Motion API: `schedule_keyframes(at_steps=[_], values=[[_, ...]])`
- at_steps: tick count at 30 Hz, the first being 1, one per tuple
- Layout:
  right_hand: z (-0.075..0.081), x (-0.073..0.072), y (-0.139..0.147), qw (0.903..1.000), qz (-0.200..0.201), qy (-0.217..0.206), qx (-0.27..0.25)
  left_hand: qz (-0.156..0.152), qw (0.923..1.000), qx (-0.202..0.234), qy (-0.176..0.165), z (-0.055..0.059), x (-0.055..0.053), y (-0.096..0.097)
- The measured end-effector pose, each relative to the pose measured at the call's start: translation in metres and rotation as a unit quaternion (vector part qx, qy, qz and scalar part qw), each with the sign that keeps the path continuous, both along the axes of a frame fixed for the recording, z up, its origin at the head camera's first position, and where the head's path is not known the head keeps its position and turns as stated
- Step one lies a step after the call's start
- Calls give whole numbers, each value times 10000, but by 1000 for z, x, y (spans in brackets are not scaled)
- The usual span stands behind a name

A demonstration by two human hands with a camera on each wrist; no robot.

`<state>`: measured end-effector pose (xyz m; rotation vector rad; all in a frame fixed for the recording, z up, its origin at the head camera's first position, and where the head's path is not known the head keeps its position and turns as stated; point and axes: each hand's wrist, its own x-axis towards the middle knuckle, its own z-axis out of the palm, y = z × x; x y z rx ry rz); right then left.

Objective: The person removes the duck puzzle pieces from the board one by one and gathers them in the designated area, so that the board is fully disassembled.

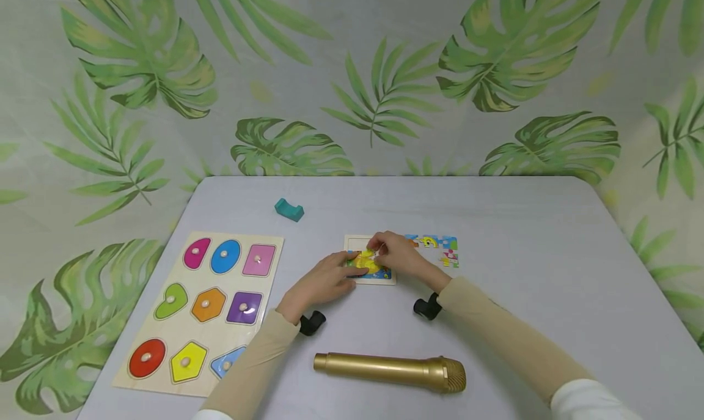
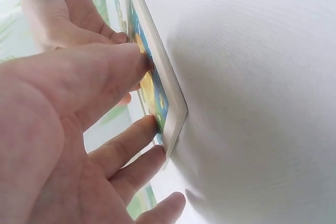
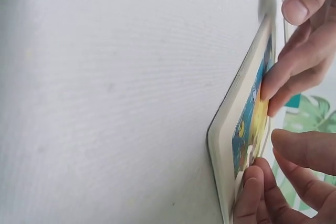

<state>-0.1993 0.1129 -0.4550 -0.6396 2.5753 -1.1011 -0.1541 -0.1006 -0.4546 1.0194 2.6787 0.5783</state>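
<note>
A small wooden-framed jigsaw puzzle (image 1: 389, 281) lies at the middle of the table, its lower part filled with a yellow and blue picture. My left hand (image 1: 324, 278) rests on its left side, fingers mostly straight, fingertips touching the picture and frame edge (image 2: 176, 109). Over the upper part, my right hand (image 1: 400, 254) has its fingers bent and pinches a yellow puzzle piece (image 1: 368, 247) at the picture's top; the fingers partly hide it. In the right wrist view the thumb and fingertips of the right hand (image 3: 294, 182) sit at the frame's near corner.
Loose puzzle pieces (image 1: 448, 244) lie right of the frame. A shape board with knobbed pieces (image 1: 192, 325) is at the left. A gold microphone (image 1: 385, 369) lies in front, and a teal block (image 1: 289, 210) behind. Black wrist devices (image 1: 427, 307) sit under the wrists.
</note>
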Motion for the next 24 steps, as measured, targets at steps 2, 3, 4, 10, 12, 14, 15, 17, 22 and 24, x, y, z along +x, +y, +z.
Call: schedule_keyframes(at_steps=[2, 3, 4, 10, 12, 14, 15, 17, 22, 24], values=[[1, 0, -2, 10000, 31, 28, -19, -6, 10000, 7, -10, 1, 0, 0], [2, 0, -2, 10000, 46, 41, -21, -11, 10000, 13, -17, 1, 0, 1], [2, 0, -3, 10000, 61, 39, -43, -10, 10000, 20, -19, 2, 0, 1], [3, -1, -6, 9999, -110, -98, -89, 6, 10000, -15, -35, 3, 1, 1], [3, -2, -7, 9999, -148, -57, -49, 10, 10000, -62, -45, 4, 1, 1], [4, -2, -8, 9999, -146, 57, 37, 9, 9999, -96, -48, 4, 1, 1], [3, -2, -8, 9998, -136, 117, 81, 10, 9999, -93, -61, 4, 1, 1], [3, -3, -8, 9997, -110, 182, 107, 34, 9999, -115, -104, 3, 1, 1], [-3, -5, -5, 9996, -128, -64, -224, 88, 9997, -187, -147, 3, 1, 2], [-4, -6, -3, 9986, -184, -239, -441, 88, 9997, -193, -132, 3, 1, 2]])
